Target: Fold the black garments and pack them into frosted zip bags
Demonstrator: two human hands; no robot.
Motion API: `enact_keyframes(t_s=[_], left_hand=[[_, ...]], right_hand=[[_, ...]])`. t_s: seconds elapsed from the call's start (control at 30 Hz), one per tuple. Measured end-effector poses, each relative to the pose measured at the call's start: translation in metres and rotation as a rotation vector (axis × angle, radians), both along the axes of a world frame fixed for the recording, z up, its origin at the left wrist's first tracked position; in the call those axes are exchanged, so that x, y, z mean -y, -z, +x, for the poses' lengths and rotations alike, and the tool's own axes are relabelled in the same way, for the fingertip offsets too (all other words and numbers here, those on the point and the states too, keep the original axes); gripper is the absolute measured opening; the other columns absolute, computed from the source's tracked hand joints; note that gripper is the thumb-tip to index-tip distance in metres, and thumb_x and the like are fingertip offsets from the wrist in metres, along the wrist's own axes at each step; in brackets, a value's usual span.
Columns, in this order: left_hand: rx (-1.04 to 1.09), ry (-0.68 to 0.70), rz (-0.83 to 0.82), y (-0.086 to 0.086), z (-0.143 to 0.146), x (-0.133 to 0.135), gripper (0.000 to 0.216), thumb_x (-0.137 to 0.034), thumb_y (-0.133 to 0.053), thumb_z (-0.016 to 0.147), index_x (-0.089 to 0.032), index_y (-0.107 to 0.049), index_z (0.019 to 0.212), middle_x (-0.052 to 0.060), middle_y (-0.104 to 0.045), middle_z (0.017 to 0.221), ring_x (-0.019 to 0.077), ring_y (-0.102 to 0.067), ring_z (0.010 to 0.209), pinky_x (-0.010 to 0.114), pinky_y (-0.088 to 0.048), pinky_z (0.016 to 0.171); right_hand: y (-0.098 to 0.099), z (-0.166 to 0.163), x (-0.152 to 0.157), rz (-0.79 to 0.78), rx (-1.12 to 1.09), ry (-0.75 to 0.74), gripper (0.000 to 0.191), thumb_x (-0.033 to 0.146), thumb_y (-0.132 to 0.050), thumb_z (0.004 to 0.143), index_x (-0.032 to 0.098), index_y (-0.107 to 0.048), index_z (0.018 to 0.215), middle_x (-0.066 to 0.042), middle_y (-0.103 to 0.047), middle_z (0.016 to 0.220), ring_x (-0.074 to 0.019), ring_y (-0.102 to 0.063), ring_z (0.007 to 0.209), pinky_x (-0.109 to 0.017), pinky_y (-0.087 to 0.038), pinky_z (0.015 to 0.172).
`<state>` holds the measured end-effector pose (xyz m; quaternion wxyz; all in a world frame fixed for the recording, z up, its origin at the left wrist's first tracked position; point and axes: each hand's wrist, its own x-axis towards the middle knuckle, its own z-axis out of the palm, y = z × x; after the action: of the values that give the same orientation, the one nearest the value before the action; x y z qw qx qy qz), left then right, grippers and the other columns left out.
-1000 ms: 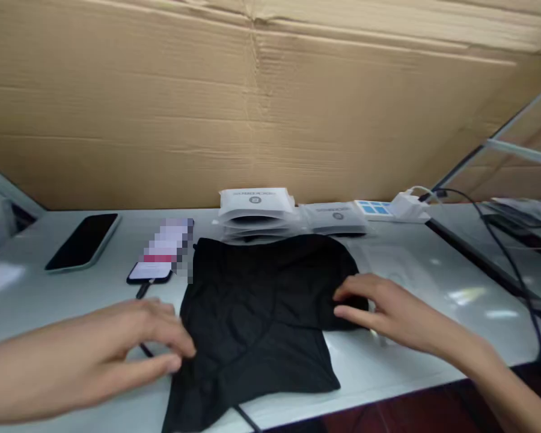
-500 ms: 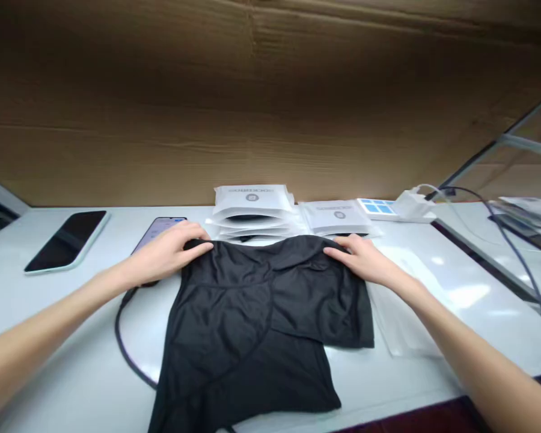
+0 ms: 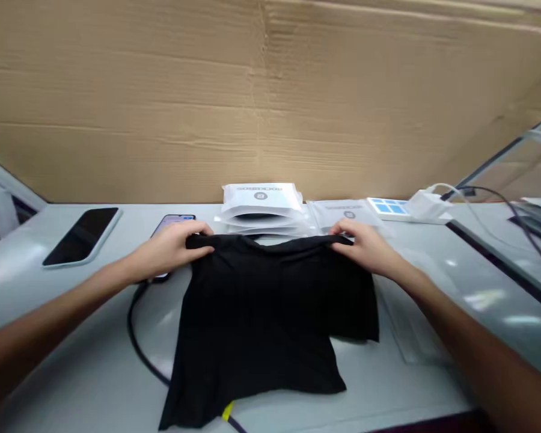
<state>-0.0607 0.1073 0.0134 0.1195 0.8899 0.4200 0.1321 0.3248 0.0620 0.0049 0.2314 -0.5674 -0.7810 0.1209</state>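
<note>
A black garment (image 3: 270, 307), which looks like a pair of shorts, lies spread on the white table (image 3: 103, 355) in front of me. Its far edge is pinched at the left corner by my left hand (image 3: 175, 248), thumb on the near side. My right hand (image 3: 365, 248) grips the same edge near its right end. Between the hands the edge is stretched and sags slightly. One leg reaches toward me at lower left; the other part is folded off to the right.
Behind the garment stand a stack of white printed pouches (image 3: 261, 204) and another pouch (image 3: 342, 211). Two phones, a dark one (image 3: 82, 237) and a lit one (image 3: 174, 220), lie left. A black cable (image 3: 137, 343) runs under the garment. A power strip (image 3: 388, 207) sits right, before a cardboard wall (image 3: 207, 108).
The garment's far edge looks straighter and its surface smoother, with both hands still holding it. A yellow-marked cable shows below the garment. The whole view has shifted slightly and brightened behind.
</note>
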Motion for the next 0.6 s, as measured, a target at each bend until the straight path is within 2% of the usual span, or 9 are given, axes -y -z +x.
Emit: enact_keyframes(t_s=[0.1, 0.23, 0.33, 0.4, 0.53, 0.6], left_hand=[[0.028, 0.102, 0.134, -0.004, -0.010, 0.015, 0.020, -0.026, -0.044, 0.088, -0.018, -0.061, 0.083, 0.002, -0.066, 0.083, 0.0184, -0.060, 0.082, 0.028, -0.047, 0.074], [-0.102, 0.265, 0.158, 0.000, -0.024, 0.044, 0.027, -0.009, -0.042, 0.082, -0.022, -0.065, 0.090, 0.004, -0.067, 0.093, 0.0202, -0.059, 0.089, 0.032, -0.046, 0.079], [-0.217, 0.279, 0.119, 0.003, -0.032, 0.062, 0.026, -0.015, -0.046, 0.087, -0.025, -0.067, 0.099, 0.004, -0.068, 0.103, 0.0230, -0.060, 0.098, 0.037, -0.046, 0.088], [-0.230, 0.257, 0.131, 0.000, -0.035, 0.069, 0.023, -0.023, -0.049, 0.090, -0.027, -0.066, 0.105, 0.003, -0.068, 0.105, 0.0247, -0.059, 0.103, 0.040, -0.046, 0.091], [-0.142, 0.185, 0.226, -0.011, -0.037, 0.087, 0.023, -0.029, -0.053, 0.089, -0.028, -0.065, 0.109, 0.002, -0.069, 0.109, 0.0257, -0.058, 0.109, 0.039, -0.048, 0.092], [-0.096, 0.150, 0.224, -0.010, -0.035, 0.104, 0.023, -0.028, -0.053, 0.090, -0.028, -0.065, 0.110, 0.002, -0.069, 0.109, 0.0236, -0.059, 0.107, 0.036, -0.049, 0.091]], right_hand=[[-0.007, 0.001, 0.018, 0.076, -0.014, 0.002, 0.006, 0.018, -0.051, 0.072, 0.022, -0.054, 0.076, -0.005, -0.063, 0.081, -0.0240, -0.059, 0.081, -0.039, -0.048, 0.076], [-0.005, 0.002, 0.054, 0.070, 0.136, -0.139, 0.012, 0.013, -0.050, 0.076, 0.022, -0.058, 0.077, -0.005, -0.064, 0.080, -0.0231, -0.059, 0.080, -0.039, -0.047, 0.074], [0.002, 0.005, 0.073, -0.006, 0.239, -0.205, 0.019, 0.015, -0.049, 0.084, 0.024, -0.065, 0.088, -0.006, -0.069, 0.090, -0.0245, -0.062, 0.089, -0.042, -0.048, 0.080], [0.003, 0.006, 0.082, -0.043, 0.266, -0.182, 0.020, 0.021, -0.050, 0.089, 0.025, -0.067, 0.097, -0.007, -0.070, 0.098, -0.0258, -0.062, 0.096, -0.044, -0.049, 0.085], [-0.010, -0.002, 0.099, -0.016, 0.284, -0.142, 0.022, 0.034, -0.051, 0.093, 0.027, -0.068, 0.107, -0.007, -0.070, 0.107, -0.0278, -0.061, 0.106, -0.045, -0.049, 0.090], [-0.019, -0.015, 0.111, -0.006, 0.280, -0.169, 0.023, 0.035, -0.056, 0.091, 0.027, -0.066, 0.110, -0.008, -0.069, 0.108, -0.0275, -0.061, 0.105, -0.043, -0.051, 0.088]])
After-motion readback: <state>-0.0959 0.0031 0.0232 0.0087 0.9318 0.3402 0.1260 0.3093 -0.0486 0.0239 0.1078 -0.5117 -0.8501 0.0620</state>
